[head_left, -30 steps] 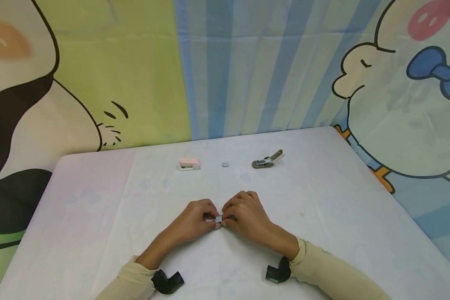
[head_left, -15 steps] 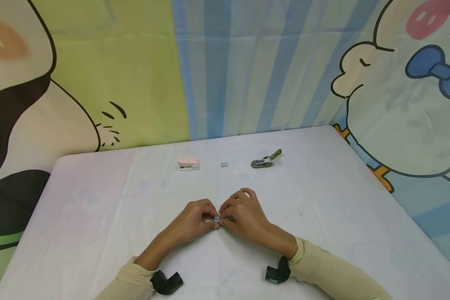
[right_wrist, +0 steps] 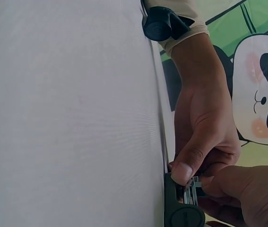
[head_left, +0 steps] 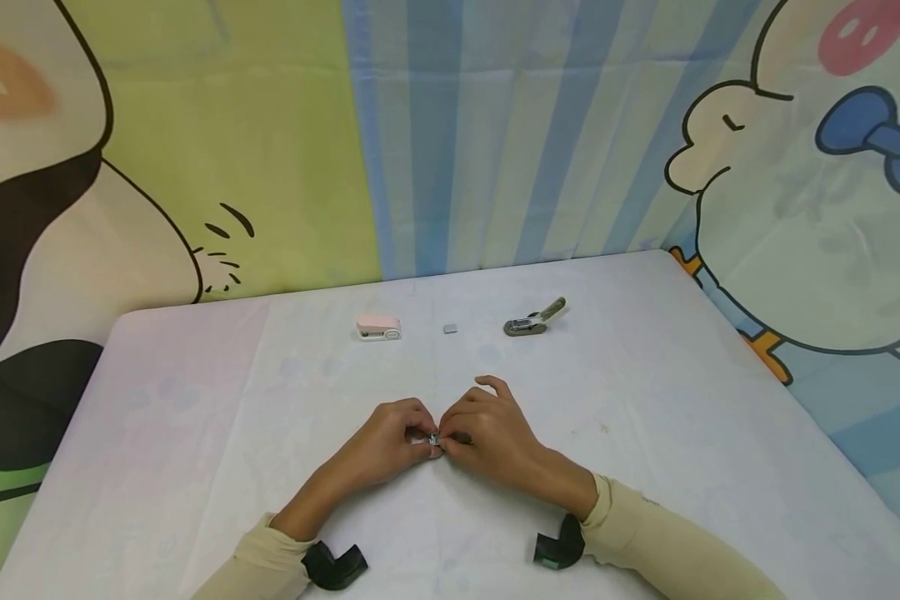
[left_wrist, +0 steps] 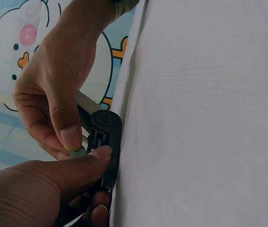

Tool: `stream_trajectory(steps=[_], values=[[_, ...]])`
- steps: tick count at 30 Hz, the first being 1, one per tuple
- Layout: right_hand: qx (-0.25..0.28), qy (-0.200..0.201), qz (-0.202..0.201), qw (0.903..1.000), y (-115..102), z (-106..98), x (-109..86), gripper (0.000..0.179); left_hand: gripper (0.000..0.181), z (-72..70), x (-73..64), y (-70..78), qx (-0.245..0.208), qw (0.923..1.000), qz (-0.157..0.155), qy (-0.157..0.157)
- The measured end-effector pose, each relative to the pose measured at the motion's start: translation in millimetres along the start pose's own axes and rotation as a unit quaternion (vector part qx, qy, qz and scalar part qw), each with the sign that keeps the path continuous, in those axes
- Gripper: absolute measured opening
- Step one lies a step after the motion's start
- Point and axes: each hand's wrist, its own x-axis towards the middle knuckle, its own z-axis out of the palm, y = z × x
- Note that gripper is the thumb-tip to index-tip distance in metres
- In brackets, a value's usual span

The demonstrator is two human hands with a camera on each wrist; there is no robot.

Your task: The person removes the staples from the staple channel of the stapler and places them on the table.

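A small dark stapler [left_wrist: 114, 142] with its lid swung open is between both hands, just above the table in the wrist views. My left hand [head_left: 392, 440] grips its base, the thumb lying along the side of the metal channel. With thumb and fingertips my right hand [head_left: 492, 432] pinches a small pale piece [left_wrist: 78, 152], seemingly a strip of staples, at the channel. The right index finger sticks up in the head view. Bright metal [right_wrist: 192, 189] shows in the channel in the right wrist view. Fingers hide most of the stapler from the head camera.
Farther back on the white table [head_left: 645, 400] stand a pink stapler [head_left: 378, 327], a small grey block of staples [head_left: 450, 329] and a green stapler [head_left: 527, 323] with its lid raised. A cartoon-printed curtain [head_left: 495, 142] hangs behind the table's far edge.
The silver piece between the hands shows less than before. My right index finger has lifted away from the other fingers. The left hand has stayed in place.
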Motion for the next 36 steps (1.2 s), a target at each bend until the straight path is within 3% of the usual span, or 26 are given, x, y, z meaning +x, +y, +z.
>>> stream_trajectory(steps=[6, 15, 22, 36], values=[[0.014, -0.005, 0.011, 0.9998, 1, -1, -1.5, 0.009, 0.013, 0.5, 0.0, 0.9, -0.002, 0.9999, -0.010, -0.002], [-0.014, -0.006, -0.023, 0.9996, 4, -1, -2.6, 0.014, 0.013, -0.1, 0.8, 2.3, -0.001, 0.9997, -0.023, -0.011], [-0.028, -0.058, -0.012, 0.9979, 3, -8, -0.6, 0.015, 0.013, 0.7, 0.5, 0.3, 0.000, 0.9999, -0.010, -0.007], [0.037, -0.116, 0.016, 0.9924, 11, -18, 0.7, 0.015, 0.013, -0.8, 0.4, 2.4, -0.008, 0.9996, -0.025, -0.013]])
